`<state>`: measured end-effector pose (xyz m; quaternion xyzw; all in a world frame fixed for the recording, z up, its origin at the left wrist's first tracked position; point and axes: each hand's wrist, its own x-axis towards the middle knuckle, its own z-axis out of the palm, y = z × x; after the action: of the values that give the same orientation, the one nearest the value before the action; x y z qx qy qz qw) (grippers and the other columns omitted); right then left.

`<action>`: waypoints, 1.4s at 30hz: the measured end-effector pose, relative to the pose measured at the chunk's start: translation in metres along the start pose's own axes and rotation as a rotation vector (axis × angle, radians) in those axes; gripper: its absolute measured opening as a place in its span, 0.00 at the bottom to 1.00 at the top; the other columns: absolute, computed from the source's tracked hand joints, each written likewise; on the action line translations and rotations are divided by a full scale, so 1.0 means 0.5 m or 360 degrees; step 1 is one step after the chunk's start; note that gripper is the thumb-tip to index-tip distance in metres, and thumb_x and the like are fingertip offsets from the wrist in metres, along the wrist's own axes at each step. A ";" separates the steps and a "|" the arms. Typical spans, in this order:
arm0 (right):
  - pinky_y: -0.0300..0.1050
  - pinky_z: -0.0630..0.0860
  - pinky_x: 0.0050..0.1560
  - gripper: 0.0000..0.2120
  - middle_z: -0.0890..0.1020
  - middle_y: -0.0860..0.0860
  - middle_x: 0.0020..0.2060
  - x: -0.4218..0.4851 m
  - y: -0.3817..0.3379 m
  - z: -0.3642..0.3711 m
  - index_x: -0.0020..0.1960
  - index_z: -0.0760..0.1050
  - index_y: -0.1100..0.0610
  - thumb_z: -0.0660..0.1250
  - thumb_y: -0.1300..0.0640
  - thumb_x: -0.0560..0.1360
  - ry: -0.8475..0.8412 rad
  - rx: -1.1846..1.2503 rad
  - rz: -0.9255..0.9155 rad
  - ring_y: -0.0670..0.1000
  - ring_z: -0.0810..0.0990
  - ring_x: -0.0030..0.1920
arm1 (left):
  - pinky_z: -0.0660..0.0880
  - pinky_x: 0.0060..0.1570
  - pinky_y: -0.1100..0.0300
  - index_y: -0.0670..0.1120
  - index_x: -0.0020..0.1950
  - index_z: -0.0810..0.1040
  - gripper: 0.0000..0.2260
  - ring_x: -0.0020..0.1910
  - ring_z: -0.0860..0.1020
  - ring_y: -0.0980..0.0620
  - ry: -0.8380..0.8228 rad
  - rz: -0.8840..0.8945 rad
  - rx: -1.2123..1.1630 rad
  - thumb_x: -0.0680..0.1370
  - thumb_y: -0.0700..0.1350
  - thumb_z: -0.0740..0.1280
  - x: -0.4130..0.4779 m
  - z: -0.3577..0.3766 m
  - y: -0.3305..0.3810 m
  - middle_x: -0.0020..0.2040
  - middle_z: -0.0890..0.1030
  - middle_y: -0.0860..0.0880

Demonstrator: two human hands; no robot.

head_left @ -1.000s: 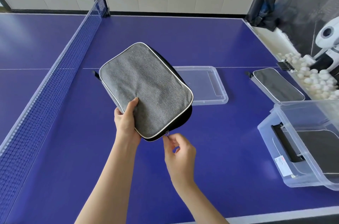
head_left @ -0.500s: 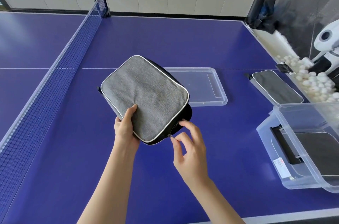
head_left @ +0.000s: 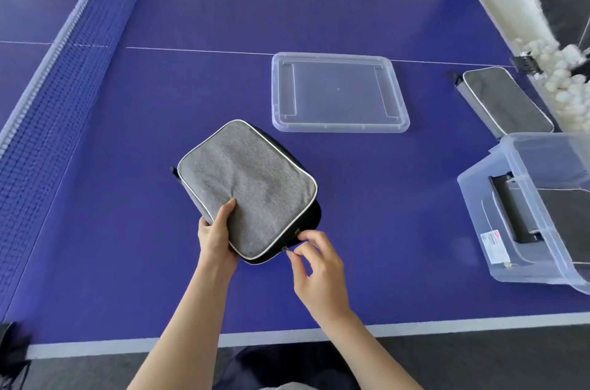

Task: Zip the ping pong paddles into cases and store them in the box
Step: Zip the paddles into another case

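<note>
Case (head_left: 249, 188), grey, near the front of the surface (head_left: 383, 198) (lifted or resting: unclear). Left hand (head_left: 215, 236) grips its near corner, thumb on top; right hand (head_left: 319, 265) pinches the zip pull (head_left: 285, 249). Likely step: zipping. The next move calls for drawing the pull round the edge, then storing the case in the box (head_left: 475, 207).

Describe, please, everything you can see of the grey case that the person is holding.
The grey case is a flat, round-cornered pouch: grey woven-looking fabric face, white piping, black side band. A small black tab shows at its left corner. It sits angled over the blue table. The left hand grips its near corner, thumb on top; the right hand pinches the zipper pull on the near edge.
</note>
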<state>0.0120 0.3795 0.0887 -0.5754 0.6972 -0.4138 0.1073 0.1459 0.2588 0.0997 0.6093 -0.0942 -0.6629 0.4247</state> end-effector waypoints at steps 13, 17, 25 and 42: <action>0.40 0.71 0.33 0.11 0.73 0.46 0.33 -0.077 0.077 0.066 0.35 0.75 0.55 0.66 0.51 0.74 -0.0189 -0.0225 0.0280 0.47 0.72 0.36 | 0.79 0.53 0.48 0.46 0.62 0.71 0.22 0.54 0.81 0.47 0.0109 -0.0089 0.0203 0.72 0.47 0.75 0.057 -0.040 -0.077 0.57 0.80 0.47; 0.40 0.69 0.31 0.09 0.72 0.45 0.32 -0.089 0.086 0.083 0.36 0.75 0.55 0.69 0.54 0.74 -0.0296 -0.0185 0.0384 0.45 0.70 0.34 | 0.79 0.52 0.51 0.47 0.59 0.72 0.20 0.52 0.81 0.49 0.0198 0.0000 0.0414 0.71 0.50 0.75 0.065 -0.043 -0.086 0.55 0.81 0.49; 0.35 0.62 0.31 0.11 0.68 0.42 0.31 -0.093 0.087 0.103 0.35 0.74 0.55 0.70 0.55 0.74 -0.0331 -0.0109 0.0453 0.43 0.65 0.32 | 0.73 0.49 0.55 0.49 0.66 0.68 0.31 0.54 0.78 0.46 0.0489 0.0111 0.1007 0.69 0.61 0.73 0.015 -0.082 -0.109 0.52 0.76 0.51; 0.43 0.68 0.28 0.11 0.74 0.49 0.30 -0.120 0.090 0.117 0.33 0.72 0.58 0.67 0.58 0.74 -0.0194 -0.0179 0.0260 0.50 0.72 0.31 | 0.76 0.44 0.56 0.37 0.37 0.76 0.22 0.21 0.76 0.63 0.0622 0.0188 0.1059 0.71 0.57 0.73 -0.098 -0.071 -0.214 0.35 0.83 0.40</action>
<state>0.0354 0.4061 0.0007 -0.5459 0.7561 -0.3282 0.1505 0.1246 0.3726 0.0579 0.8220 -0.2565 -0.4420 0.2513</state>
